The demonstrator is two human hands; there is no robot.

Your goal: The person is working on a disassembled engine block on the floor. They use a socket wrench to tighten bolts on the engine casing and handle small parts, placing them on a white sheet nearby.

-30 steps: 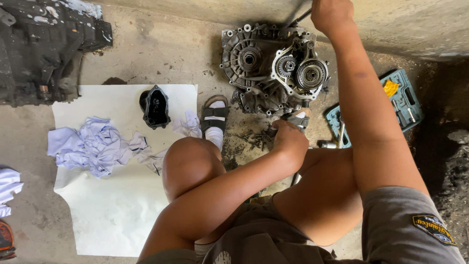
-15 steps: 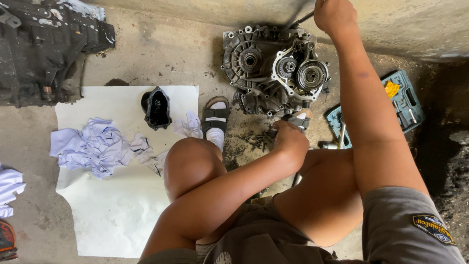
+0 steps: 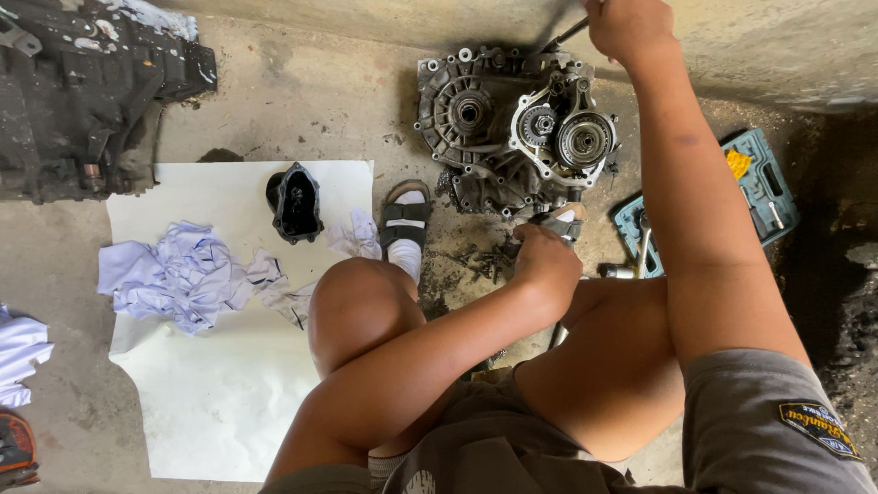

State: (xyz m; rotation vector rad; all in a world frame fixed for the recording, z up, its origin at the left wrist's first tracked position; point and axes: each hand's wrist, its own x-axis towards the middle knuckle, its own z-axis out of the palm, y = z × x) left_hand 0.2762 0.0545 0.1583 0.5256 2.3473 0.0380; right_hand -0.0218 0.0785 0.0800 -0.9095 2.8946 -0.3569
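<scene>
A greasy grey gearbox housing (image 3: 485, 119) with exposed gears and bearings lies on the concrete floor in front of me. My right hand (image 3: 626, 27) reaches over its far edge, closed around a dark metal bar (image 3: 567, 35) that sticks out behind the housing. My left hand (image 3: 546, 261) hovers at the housing's near edge, fingers curled over a pile of dark bolts (image 3: 480, 261); whether it holds one is hidden. My knees and sandalled feet (image 3: 404, 224) are just below the housing.
A white sheet (image 3: 210, 402) on the left carries crumpled pale cloths (image 3: 183, 274) and a small black cover part (image 3: 297, 201). A second dirty gearbox (image 3: 82, 91) sits at the far left. A teal tool case (image 3: 750, 187) lies at the right, beside a concrete wall.
</scene>
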